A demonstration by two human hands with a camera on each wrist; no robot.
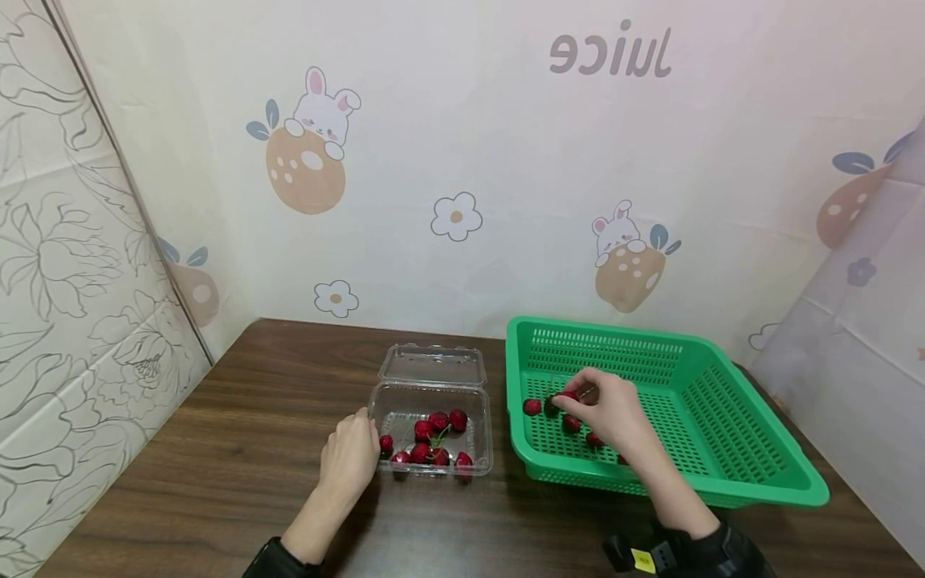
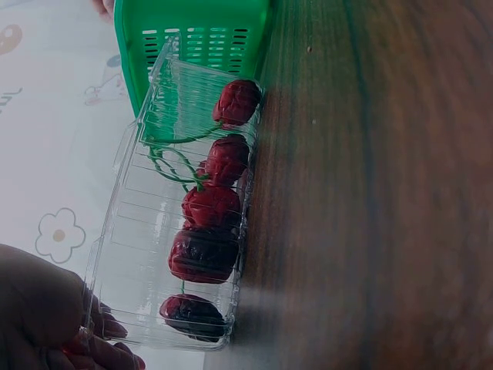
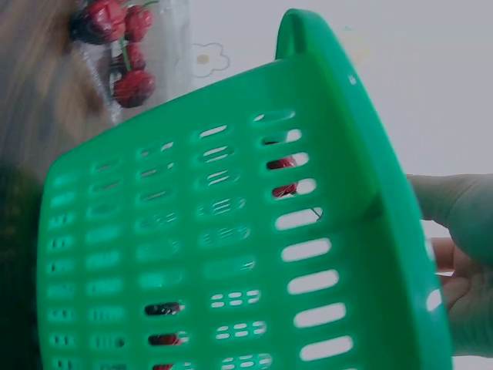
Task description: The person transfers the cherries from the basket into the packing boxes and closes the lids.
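Note:
A clear plastic clamshell box (image 1: 433, 401) lies with its lid folded back, with several red cherries (image 1: 438, 421) in it, some with green stems. My left hand (image 1: 350, 453) holds the box's left side; in the left wrist view its fingers (image 2: 104, 351) are at the wall. My right hand (image 1: 607, 409) reaches into the green plastic basket (image 1: 766, 482) and pinches a cherry (image 1: 571, 395) between thumb and fingers. Other cherries lie below and beside it, one dark red cherry (image 1: 531, 407) near the basket's left wall. In the right wrist view, the basket wall partly hides this hand.
Box and basket stand side by side on a brown wooden table (image 1: 238, 433), a narrow gap between them. A printed white wall covering (image 1: 448, 104) rises behind the table's back edge. A patterned panel (image 1: 87, 241) stands at the left.

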